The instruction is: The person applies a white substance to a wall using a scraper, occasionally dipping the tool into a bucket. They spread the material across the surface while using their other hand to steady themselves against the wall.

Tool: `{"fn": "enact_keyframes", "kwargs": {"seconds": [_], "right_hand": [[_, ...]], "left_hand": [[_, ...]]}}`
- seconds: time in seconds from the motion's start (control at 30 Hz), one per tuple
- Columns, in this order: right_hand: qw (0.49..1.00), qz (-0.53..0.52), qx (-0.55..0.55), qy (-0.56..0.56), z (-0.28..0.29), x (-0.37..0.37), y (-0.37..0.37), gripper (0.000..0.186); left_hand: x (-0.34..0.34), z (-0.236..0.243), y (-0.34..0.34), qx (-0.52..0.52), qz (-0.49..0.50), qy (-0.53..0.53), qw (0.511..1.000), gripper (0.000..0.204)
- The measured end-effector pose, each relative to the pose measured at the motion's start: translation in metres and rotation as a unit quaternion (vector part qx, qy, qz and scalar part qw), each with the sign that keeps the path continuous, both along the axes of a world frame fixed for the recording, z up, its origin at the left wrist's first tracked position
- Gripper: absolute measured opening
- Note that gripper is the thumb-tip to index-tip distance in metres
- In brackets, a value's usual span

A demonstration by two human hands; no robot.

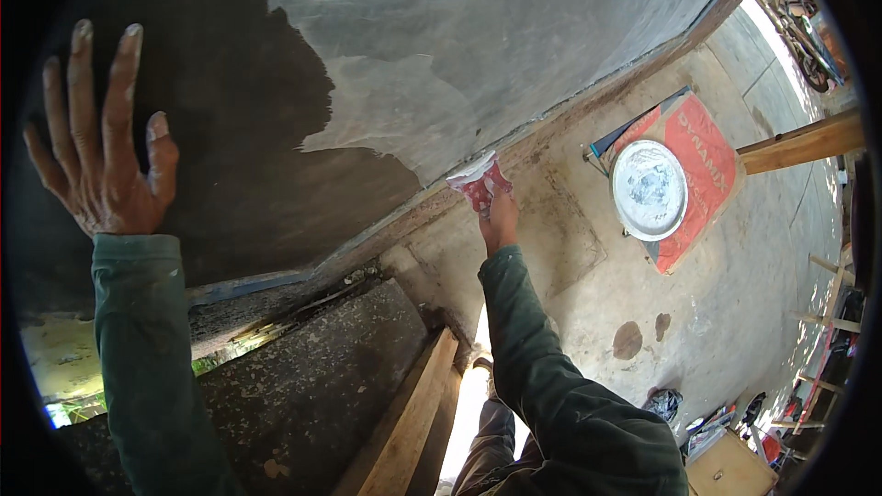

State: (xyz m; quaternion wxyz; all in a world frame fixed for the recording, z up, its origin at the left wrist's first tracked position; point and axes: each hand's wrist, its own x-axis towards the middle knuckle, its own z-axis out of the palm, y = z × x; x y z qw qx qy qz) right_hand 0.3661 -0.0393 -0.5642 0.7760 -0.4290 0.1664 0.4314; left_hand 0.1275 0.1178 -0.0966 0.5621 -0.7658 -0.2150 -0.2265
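Observation:
My left hand (115,161) lies with fingers spread against the dark part of a large smooth surface (248,184) at the left; its fingertips are whitish. The upper part of that surface carries a lighter grey, smeared film with a ragged border. My right hand (500,220) grips a folded red cloth (472,187) with a pale pattern and a white smear along its top. The cloth is at the lower edge of the surface, right of the dark patch. My palm hides part of it.
Right of my right arm, a round pan (650,189) with white residue rests on a red and brown paper sack (703,165) on the concrete floor (560,294). A timber beam (808,140) reaches in from the right. Below stand a wooden plank (413,413) and a dark speckled slab (312,377).

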Motion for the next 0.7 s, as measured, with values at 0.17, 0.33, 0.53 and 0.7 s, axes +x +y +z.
{"fn": "enact_keyframes", "kwargs": {"seconds": [0.17, 0.33, 0.53, 0.7], "right_hand": [[1.0, 0.002, -0.005, 0.004, -0.039, 0.012, 0.007, 0.011], [1.0, 0.005, 0.005, -0.004, -0.054, 0.014, 0.016, 0.017], [0.999, 0.011, 0.033, 0.006, -0.048, 0.012, 0.021, 0.026], [0.998, 0.01, 0.007, -0.064, -0.017, 0.023, 0.018, 0.025]], "left_hand": [[0.0, 0.009, 0.003, 0.029, -0.044, 0.079, 0.995, 0.048], [-0.006, 0.01, 0.006, -0.046, -0.054, 0.1, 0.992, 0.05], [-0.01, 0.014, 0.01, -0.052, -0.059, 0.098, 0.992, 0.05], [0.004, 0.002, 0.0, 0.007, -0.053, 0.065, 0.996, 0.048]]}}
